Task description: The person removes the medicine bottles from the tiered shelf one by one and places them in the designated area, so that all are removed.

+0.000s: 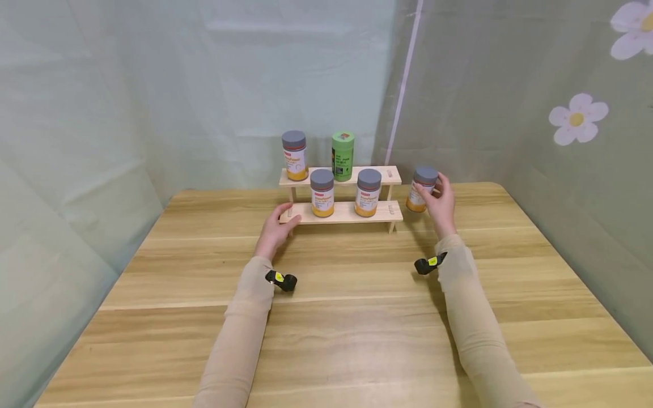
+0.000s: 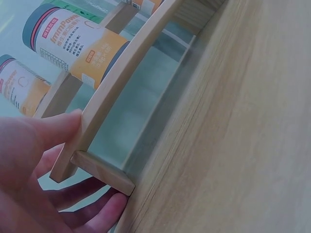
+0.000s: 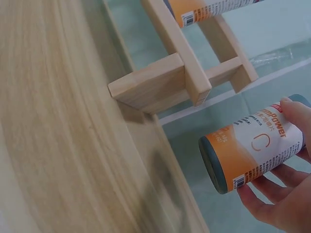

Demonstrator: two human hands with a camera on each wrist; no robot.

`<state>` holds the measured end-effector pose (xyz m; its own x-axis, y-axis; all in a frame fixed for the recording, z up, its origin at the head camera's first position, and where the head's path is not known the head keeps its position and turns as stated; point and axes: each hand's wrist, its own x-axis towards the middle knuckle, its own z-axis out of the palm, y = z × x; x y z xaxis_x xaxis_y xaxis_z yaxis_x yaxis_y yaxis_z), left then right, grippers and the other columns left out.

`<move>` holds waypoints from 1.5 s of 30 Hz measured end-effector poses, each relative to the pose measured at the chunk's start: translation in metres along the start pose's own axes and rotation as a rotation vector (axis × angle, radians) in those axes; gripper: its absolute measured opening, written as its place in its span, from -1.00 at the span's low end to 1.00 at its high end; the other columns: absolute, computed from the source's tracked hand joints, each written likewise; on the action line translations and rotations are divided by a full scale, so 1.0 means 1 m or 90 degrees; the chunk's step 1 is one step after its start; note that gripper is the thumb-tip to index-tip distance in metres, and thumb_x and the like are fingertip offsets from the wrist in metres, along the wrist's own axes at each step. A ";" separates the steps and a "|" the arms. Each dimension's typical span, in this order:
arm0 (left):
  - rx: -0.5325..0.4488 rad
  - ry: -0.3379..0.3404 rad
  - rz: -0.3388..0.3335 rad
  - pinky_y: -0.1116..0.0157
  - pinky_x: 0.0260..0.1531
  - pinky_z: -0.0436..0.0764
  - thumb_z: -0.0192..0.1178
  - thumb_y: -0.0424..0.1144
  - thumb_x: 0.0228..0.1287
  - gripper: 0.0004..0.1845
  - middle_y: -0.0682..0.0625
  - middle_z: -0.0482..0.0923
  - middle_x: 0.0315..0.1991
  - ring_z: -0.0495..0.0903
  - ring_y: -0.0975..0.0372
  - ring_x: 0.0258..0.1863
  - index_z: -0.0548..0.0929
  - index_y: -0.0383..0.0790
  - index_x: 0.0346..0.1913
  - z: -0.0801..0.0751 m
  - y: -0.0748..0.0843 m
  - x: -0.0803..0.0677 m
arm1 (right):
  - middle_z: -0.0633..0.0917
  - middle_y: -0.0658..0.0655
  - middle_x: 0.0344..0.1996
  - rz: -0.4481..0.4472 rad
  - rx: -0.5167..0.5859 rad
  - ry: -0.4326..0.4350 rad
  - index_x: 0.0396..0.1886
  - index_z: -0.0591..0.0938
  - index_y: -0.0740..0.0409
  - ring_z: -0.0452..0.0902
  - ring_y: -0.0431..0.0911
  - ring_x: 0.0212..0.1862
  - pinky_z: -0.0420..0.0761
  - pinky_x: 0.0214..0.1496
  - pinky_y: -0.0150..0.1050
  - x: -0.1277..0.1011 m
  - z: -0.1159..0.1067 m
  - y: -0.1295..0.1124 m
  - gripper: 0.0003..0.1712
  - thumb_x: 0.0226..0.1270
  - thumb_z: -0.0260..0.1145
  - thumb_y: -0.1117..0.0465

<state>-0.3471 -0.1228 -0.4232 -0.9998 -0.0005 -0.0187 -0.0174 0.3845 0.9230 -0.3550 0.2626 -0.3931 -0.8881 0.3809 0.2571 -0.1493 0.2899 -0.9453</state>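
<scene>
My right hand (image 1: 441,205) holds a supplement bottle (image 3: 257,143) with a dark grey lid and a white and orange label, thumb on one side and fingers on the other. In the right wrist view it hangs off the table, beside the rack's right end. My left hand (image 1: 274,231) grips the left end of the two-tier wooden rack (image 1: 342,213), thumb over the lower shelf and fingers around its edge and leg. Two matching bottles (image 1: 322,195) stand on the lower shelf. The upper shelf carries another such bottle (image 1: 295,157) at left and a green canister (image 1: 343,157) mid-shelf.
The rack stands near the back edge of the wooden table (image 1: 347,328). Behind it hangs a pale curtain (image 1: 285,73), with a flower-printed grey-green sheet (image 1: 510,102) at right. Small black cameras (image 1: 282,280) sit on both sleeved wrists.
</scene>
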 end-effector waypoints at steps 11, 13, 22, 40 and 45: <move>0.005 -0.004 -0.009 0.02 0.53 0.00 0.15 -0.09 0.39 -0.39 -0.09 0.09 0.53 0.03 0.01 0.54 0.27 -0.06 0.44 0.001 0.004 -0.003 | 0.43 0.30 0.29 0.003 -0.023 -0.046 0.44 0.24 0.06 0.45 0.16 0.19 0.49 0.23 -0.10 0.005 -0.003 0.009 -0.22 0.30 0.34 0.04; 0.007 -0.003 -0.014 0.01 0.54 -0.02 0.15 -0.09 0.38 -0.38 -0.09 0.07 0.54 0.01 0.00 0.54 0.26 -0.04 0.45 0.001 0.004 -0.003 | 0.41 0.32 0.31 0.004 -0.036 -0.060 0.45 0.22 0.08 0.43 0.21 0.23 0.46 0.30 0.01 0.004 -0.004 0.012 -0.22 0.31 0.33 0.05; 0.018 -0.002 -0.011 0.01 0.54 -0.01 0.15 -0.08 0.39 -0.39 -0.11 0.09 0.53 0.03 -0.01 0.53 0.27 -0.05 0.44 0.004 0.001 -0.003 | 0.42 0.35 0.29 0.003 -0.047 -0.059 0.44 0.22 0.09 0.44 0.24 0.22 0.50 0.15 -0.07 0.002 -0.008 0.027 -0.23 0.32 0.32 0.05; 0.009 -0.015 -0.024 -0.03 0.53 -0.05 0.13 -0.05 0.40 -0.38 -0.06 0.03 0.55 -0.02 -0.01 0.55 0.24 0.03 0.46 0.002 0.004 0.001 | 0.33 0.40 0.37 -0.007 -0.063 -0.094 0.50 0.14 0.09 0.28 0.27 0.38 0.39 0.37 0.15 0.008 -0.013 0.031 -0.17 0.33 0.31 0.09; 0.008 -0.011 -0.021 0.01 0.54 -0.03 0.13 -0.06 0.40 -0.38 -0.07 0.03 0.55 -0.01 0.00 0.55 0.24 0.00 0.46 0.002 0.004 0.000 | 0.31 0.41 0.39 -0.006 -0.050 -0.100 0.49 0.10 0.15 0.28 0.28 0.38 0.33 0.42 0.12 0.008 -0.013 0.031 -0.18 0.36 0.28 0.13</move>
<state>-0.3475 -0.1192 -0.4203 -0.9985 0.0024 -0.0553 -0.0498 0.3964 0.9167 -0.3612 0.2865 -0.4179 -0.9451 0.2374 0.2247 -0.1284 0.3626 -0.9230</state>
